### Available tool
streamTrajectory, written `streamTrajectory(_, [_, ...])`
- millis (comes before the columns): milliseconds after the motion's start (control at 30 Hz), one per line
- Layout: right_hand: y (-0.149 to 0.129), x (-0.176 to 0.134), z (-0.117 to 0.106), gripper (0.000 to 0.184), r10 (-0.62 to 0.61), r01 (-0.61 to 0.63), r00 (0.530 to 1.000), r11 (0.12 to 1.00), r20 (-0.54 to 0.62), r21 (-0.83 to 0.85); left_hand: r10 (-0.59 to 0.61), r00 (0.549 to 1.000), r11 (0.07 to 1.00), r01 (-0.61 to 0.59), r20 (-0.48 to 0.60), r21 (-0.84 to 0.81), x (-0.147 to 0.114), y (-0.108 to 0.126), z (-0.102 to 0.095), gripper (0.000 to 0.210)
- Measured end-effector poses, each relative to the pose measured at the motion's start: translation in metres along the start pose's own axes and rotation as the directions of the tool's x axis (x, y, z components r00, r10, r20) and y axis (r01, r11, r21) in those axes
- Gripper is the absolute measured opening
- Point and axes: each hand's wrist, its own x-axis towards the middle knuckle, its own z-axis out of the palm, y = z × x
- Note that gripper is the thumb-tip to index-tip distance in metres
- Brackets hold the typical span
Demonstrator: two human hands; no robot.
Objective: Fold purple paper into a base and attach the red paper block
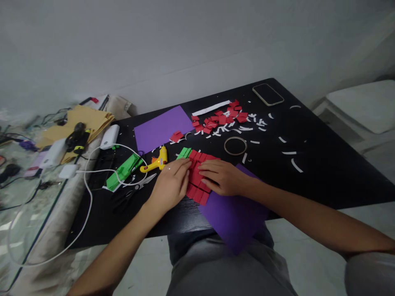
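Observation:
Rows of red paper pieces (196,176), cut into fringed or folded strips, overlie a purple sheet (236,218) that hangs over the table's front edge. Green paper pieces (184,153) form its far left corner. My left hand (173,181) is closed at the left margin of the red rows, fingertips and thumb on the paper. From the right, my right hand (224,176) rests on the red rows with its fingers slightly apart. Whether either hand pinches a single piece is hard to see. A yellow glue gun (157,161) lies just beyond my left hand.
Black-handled scissors (137,187), green strips (123,170) and a white cable lie leftward. Beyond are another purple sheet (163,128), loose red pieces (220,119), white scraps, a ring (235,146) and a phone (268,94). A cluttered glass surface adjoins the table.

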Motion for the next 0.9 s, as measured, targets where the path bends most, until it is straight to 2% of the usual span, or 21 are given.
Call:
streamTrajectory(100, [0.0,-0.001,0.005,0.028,0.016,-0.016,1.0,1.0,0.019,0.002,0.146,0.985,0.989,-0.148,0.091,0.017,0.01,-0.015,0.007,0.034])
streamTrajectory(167, [0.001,-0.001,0.007,0.028,0.02,-0.021,0.999,1.0,0.025,0.005,0.192,0.976,0.981,-0.193,0.099,-0.001,0.01,-0.021,0.015,0.034])
streamTrajectory(367, [0.001,0.001,0.005,0.025,-0.009,0.009,1.0,1.0,0.011,-0.001,0.153,0.988,0.988,-0.152,0.037,-0.032,-0.002,-0.032,0.031,0.031])
streamTrajectory(533, [0.0,0.002,0.002,0.024,0.076,-0.075,0.997,0.996,0.02,-0.042,0.118,0.993,0.989,-0.115,0.029,-0.088,-0.003,-0.035,0.033,0.028])
streamTrajectory(600, [0.0,0.002,0.002,0.03,0.103,-0.101,0.994,0.994,0.031,-0.044,0.099,0.995,0.99,-0.096,0.022,-0.106,-0.002,-0.035,0.033,0.026])
streamTrajectory(733, [0.0,0.002,0.002,0.059,0.154,-0.14,0.976,0.985,0.152,-0.104,0.083,0.997,0.984,-0.081,0.005,-0.156,0.001,-0.034,0.032,0.022])
streamTrajectory(833, [0.0,0.002,0.003,0.064,0.196,-0.158,0.939,0.976,0.283,-0.152,0.064,0.998,0.983,-0.063,-0.002,-0.173,0.001,-0.033,0.032,0.02])
streamTrajectory(900, [0.0,0.001,0.005,0.064,0.208,-0.158,0.922,0.972,0.325,-0.175,0.042,0.999,0.987,-0.042,-0.007,-0.156,-0.001,-0.032,0.033,0.019])
